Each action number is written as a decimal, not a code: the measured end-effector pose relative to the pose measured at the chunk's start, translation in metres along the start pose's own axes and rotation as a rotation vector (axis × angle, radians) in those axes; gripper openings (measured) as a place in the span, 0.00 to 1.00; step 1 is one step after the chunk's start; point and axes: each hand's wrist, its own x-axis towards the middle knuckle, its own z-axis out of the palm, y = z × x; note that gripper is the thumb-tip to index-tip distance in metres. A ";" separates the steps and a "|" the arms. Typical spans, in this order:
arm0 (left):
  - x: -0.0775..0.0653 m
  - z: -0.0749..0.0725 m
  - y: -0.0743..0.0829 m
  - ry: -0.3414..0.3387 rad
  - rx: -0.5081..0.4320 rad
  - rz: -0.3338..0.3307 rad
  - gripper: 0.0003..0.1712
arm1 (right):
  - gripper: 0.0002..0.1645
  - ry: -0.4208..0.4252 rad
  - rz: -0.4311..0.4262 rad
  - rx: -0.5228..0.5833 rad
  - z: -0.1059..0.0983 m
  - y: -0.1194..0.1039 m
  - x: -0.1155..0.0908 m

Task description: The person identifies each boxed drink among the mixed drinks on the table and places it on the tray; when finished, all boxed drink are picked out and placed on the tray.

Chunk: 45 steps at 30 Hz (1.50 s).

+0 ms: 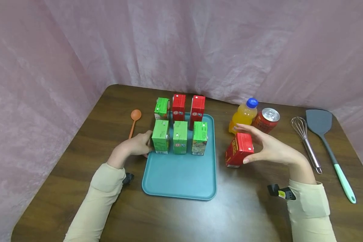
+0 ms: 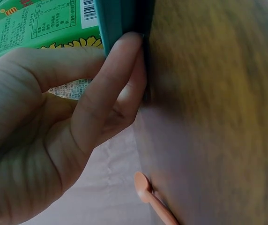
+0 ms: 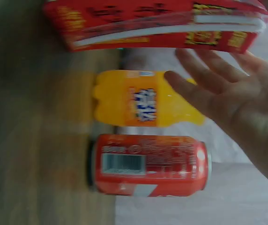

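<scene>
My left hand (image 1: 138,144) pinches the left rim of the teal tray (image 1: 181,181), fingertips at its edge beside the table. A green drink carton (image 1: 161,141) stands on the tray right by those fingers. Two more green cartons, a middle one (image 1: 179,137) and a right one (image 1: 199,143), share its row. Behind them are another green carton (image 1: 161,108) and two red ones, one in the middle (image 1: 178,107) and one at right (image 1: 197,109). Right of the tray, my right hand (image 1: 270,146) holds a separate red drink carton (image 1: 237,151), thumb at its near corner and fingers behind it.
Beyond the right hand stand an orange drink bottle (image 1: 243,116) with a blue cap and a red can (image 1: 264,121). A whisk (image 1: 305,141) and a grey spatula (image 1: 320,126) lie at far right. An orange spoon (image 1: 135,116) lies left of the tray. Curtains back the table.
</scene>
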 end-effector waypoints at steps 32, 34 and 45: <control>0.000 0.000 -0.003 0.006 0.010 -0.005 0.25 | 0.38 0.258 -0.197 0.209 0.059 -0.105 0.020; 0.000 0.000 -0.002 0.007 0.007 -0.008 0.26 | 0.38 0.243 -0.215 0.228 0.065 -0.108 0.028; 0.003 0.002 0.001 0.017 0.030 0.003 0.28 | 0.35 0.157 -0.260 0.287 0.120 -0.135 0.066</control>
